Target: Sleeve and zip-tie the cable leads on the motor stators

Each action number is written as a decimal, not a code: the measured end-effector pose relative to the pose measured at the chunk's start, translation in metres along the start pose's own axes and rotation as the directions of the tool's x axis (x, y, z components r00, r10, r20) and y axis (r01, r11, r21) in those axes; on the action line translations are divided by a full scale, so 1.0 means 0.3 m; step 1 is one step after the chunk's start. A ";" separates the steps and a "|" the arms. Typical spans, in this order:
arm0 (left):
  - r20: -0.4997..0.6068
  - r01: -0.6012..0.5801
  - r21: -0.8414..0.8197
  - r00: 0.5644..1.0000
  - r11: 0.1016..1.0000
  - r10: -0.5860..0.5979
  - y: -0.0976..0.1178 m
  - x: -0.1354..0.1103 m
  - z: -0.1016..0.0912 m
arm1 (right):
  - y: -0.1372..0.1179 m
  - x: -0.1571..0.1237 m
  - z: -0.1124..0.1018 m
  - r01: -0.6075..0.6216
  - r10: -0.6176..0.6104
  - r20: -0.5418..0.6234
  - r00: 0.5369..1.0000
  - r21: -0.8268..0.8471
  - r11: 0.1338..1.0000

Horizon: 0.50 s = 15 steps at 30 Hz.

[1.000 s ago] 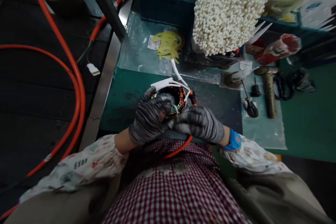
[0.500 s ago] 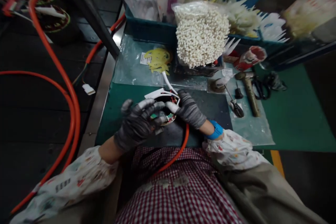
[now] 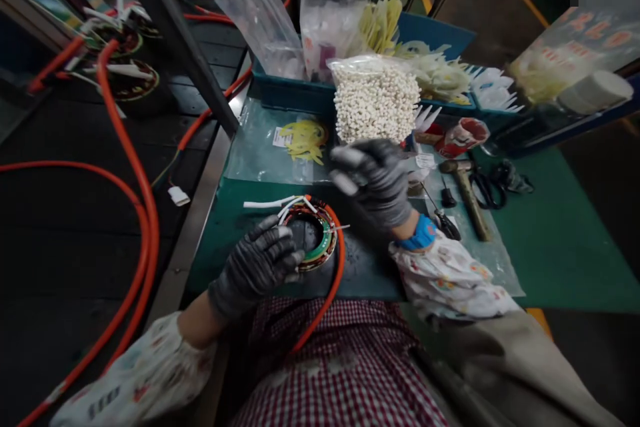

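Clock centred on the wire ring (image 3: pixel 327 248), 12 = away from wearer. Nearest, approx 6: orange cable (image 3: pixel 341 250) drops off the table (image 3: pixel 560 233) edge onto the checked apron (image 3: pixel 325 380). Main risk IMO is a tug there, e.g. if the lap shifts: it'd drag or twist the ring, esp. w/ just one hand at it. Thin white tie (image 3: pixel 344 227) pokes out at approx 3, across the cable, so could snag. White tubes (image 3: pixel 265 204) at 10 might get bent if the L hand (image 3: pixel 257 263) slid fwd. That hand, gloved, is at 8; fingers bent over the ring's near-L rim, so the ring lies flat on the table just R of them, touching; can't tell if they grip or only rest. R hand (image 3: pixel 375 180), gloved & a bit blurred, is up at approx 2, off the ring: fingers half curled, thumb & index apart, nothing visible b/w them; the ring is below, at their 7-8. Farther, approx 3: screwdriver (image 3: pixel 447 223), then hammer (image 3: pixel 473 203), scissors (image 3: pixel 487 192) beyond. At 12, yellow loops (image 3: pixel 303 140) on plastic. Farther, approx 1: bag of white bits (image 3: pixel 377 103), behind the R hand; blue bins (image 3: pixel 295 95) past it, 12-ish.
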State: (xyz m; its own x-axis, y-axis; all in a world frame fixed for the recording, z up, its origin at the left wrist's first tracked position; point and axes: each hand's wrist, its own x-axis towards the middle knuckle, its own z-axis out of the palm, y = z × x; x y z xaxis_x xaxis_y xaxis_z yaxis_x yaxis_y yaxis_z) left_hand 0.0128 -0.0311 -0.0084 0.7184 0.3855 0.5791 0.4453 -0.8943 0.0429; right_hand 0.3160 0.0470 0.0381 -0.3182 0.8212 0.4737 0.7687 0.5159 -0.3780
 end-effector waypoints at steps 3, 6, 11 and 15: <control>-0.023 0.087 0.034 0.996 0.996 -0.086 0.038 0.005 0.025 | 0.038 0.019 -0.059 -0.140 0.106 -0.150 0.983 -0.234 0.962; -0.058 0.137 0.043 0.989 0.990 -0.134 0.053 0.004 0.052 | 0.048 0.060 -0.058 -0.225 0.166 -0.189 0.968 -0.355 0.908; -0.093 0.101 -0.001 0.991 0.995 -0.101 0.037 0.002 0.071 | 0.060 0.061 -0.056 -0.201 0.159 -0.188 0.969 -0.229 0.953; -0.109 0.080 0.013 0.991 0.997 -0.078 0.029 0.018 0.071 | 0.064 0.046 -0.121 -0.055 0.059 -0.278 0.959 0.022 0.998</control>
State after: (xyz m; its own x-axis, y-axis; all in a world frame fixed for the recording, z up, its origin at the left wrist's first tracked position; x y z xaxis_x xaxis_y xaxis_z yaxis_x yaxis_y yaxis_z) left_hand 0.0321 -0.0319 -0.0222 0.6186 0.4271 0.6594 0.5086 -0.8574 0.0783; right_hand 0.3465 0.0594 0.0661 -0.1056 0.7502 0.6527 0.7726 0.4752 -0.4211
